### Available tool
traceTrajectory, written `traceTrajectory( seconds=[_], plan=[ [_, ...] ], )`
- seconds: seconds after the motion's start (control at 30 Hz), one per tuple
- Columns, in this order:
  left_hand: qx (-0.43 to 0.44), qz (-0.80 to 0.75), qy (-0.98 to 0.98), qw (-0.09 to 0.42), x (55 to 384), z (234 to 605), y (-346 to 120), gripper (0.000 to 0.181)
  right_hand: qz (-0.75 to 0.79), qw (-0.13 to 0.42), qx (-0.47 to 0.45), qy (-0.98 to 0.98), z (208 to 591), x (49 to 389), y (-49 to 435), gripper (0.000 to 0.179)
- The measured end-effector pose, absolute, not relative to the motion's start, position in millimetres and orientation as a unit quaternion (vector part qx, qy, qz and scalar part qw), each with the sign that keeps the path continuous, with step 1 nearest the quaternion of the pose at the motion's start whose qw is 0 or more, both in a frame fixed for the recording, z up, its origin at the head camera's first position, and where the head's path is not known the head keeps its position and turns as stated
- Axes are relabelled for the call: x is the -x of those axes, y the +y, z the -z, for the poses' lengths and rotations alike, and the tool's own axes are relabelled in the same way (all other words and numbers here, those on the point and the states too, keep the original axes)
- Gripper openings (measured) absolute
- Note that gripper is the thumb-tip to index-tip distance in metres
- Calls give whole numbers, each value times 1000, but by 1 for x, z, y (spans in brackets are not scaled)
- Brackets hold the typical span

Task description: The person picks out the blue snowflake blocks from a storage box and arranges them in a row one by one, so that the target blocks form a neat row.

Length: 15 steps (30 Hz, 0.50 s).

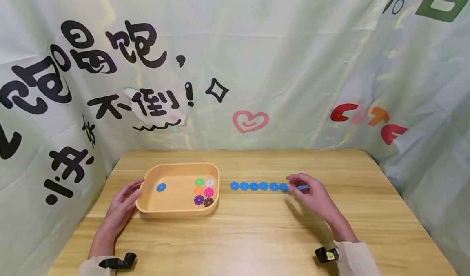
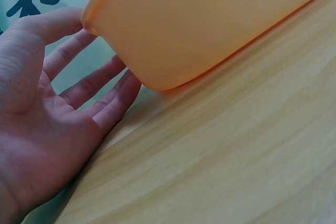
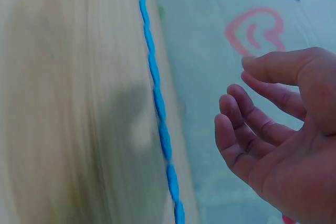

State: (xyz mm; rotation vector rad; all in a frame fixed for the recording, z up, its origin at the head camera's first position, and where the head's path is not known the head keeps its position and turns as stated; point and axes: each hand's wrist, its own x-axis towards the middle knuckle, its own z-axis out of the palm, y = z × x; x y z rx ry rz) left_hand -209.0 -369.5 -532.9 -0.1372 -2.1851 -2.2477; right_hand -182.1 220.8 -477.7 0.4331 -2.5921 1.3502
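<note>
My left hand (image 1: 119, 210) rests at the left end of an orange plastic tray (image 1: 172, 165). Its fairly straight fingers and thumb touch the outer wall and rim (image 2: 92, 22). Inside the tray, a blue flower-shaped disc (image 1: 161, 187) lies alone on the left. A row of several blue flower-shaped discs (image 1: 254, 186) runs along the table to the right of the tray. Over the row's right end hovers my right hand (image 1: 312, 194), hiding part of it in the head view. Its loosely bent fingers hold nothing beside the blue row (image 3: 152, 69) in the right wrist view.
At the tray's right end lie small flower discs: green (image 1: 199, 182), white (image 1: 209, 183), orange (image 1: 198, 190), pink (image 1: 208, 192), purple (image 1: 199, 200) and brown (image 1: 208, 202). The wooden table (image 1: 249, 243) meets a printed curtain (image 1: 293, 84) behind and at the sides.
</note>
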Motion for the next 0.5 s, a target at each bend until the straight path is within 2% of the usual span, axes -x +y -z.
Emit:
traceTrajectory(
  seconds=[0.2,0.5],
  plan=[
    [60,722,-689,4,211,531,-371,43,-450,100,-188,-867,477,182,193,32],
    [61,723,-688,6,209,532,-370,43,-482,64,-224,-845,473,183,150,33]
  ],
)
